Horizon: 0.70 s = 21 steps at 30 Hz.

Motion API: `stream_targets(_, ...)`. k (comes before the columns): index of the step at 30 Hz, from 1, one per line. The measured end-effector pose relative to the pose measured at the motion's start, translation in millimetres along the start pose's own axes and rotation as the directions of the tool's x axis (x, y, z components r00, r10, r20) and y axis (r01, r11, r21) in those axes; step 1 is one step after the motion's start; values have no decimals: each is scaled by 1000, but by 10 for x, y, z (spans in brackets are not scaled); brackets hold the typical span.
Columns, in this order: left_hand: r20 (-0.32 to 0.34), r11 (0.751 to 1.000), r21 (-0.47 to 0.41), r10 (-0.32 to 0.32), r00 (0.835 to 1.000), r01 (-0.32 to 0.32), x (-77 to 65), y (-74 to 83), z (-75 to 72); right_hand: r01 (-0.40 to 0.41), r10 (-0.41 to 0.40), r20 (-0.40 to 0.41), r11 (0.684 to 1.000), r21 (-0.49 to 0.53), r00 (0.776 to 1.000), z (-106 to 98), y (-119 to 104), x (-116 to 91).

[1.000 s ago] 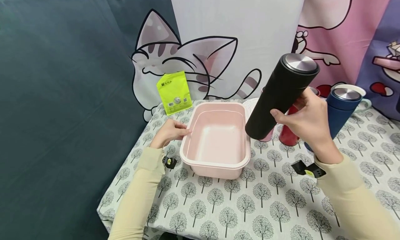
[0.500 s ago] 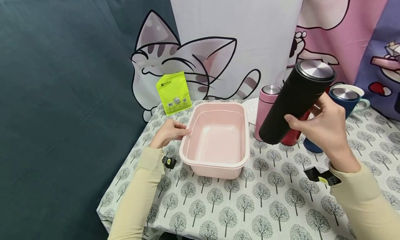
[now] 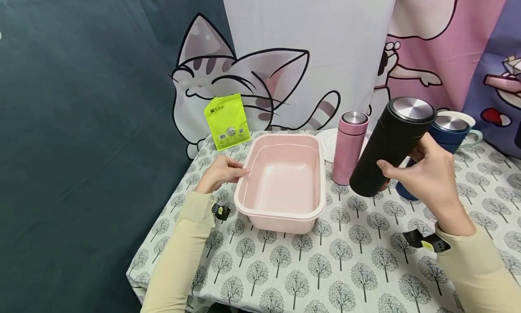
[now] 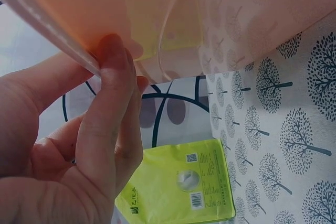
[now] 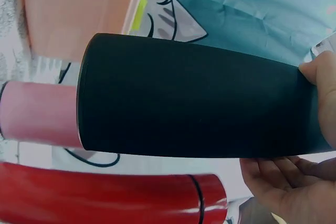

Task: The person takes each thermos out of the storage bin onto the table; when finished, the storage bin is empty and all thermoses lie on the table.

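Observation:
My left hand (image 3: pixel 221 172) pinches the left rim of a pale pink plastic basin (image 3: pixel 281 217), thumb and fingers on either side of the edge in the left wrist view. A matte black thermos (image 3: pixel 390 148) with a silver lid top is gripped by my right hand (image 3: pixel 433 175), tilted, to the right of the basin. Its lower end overlaps the table in the head view. Just left of it stands an upright pink thermos (image 3: pixel 349 152). A red thermos (image 5: pixel 105 192) is mostly hidden behind the black one in the head view but shows plainly in the right wrist view.
A blue thermos (image 3: pixel 447 134) and a pale mug (image 3: pixel 471 139) with a handle stand behind my right hand. Behind the pink thermos lies a round white woven mat (image 3: pixel 327 143). A lime-green pouch (image 3: pixel 228 123) leans upright at the back left of the tree-print tablecloth (image 3: pixel 301 267).
My right hand has carried the black thermos rightward from beside the basin's right rim, then lower. The pink thermos is uncovered, the red one now mostly covered. The left hand stays put.

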<state>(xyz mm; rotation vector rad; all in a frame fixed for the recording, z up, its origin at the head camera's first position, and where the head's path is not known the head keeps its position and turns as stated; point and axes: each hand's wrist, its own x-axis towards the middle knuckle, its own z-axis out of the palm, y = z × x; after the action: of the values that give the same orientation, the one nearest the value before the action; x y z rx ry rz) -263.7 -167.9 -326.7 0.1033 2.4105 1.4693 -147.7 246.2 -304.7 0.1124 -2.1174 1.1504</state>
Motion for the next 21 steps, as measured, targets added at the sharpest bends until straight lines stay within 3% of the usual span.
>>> stream_targets(8,-1,1000,-2,11,1000,-11,-8,11,-1,-19,20,12,998,-52,1000,-80,121,-77)
stream_targets(15,4,1000,-13,13,1000,-13,-8,1,1,-139,144,12,974,-177,990,-159,253,-142)
stream_targets(21,3,1000,-14,7,1000,-7,0,-8,2,-204,216,31,953,-223,976,-255,334,-190)
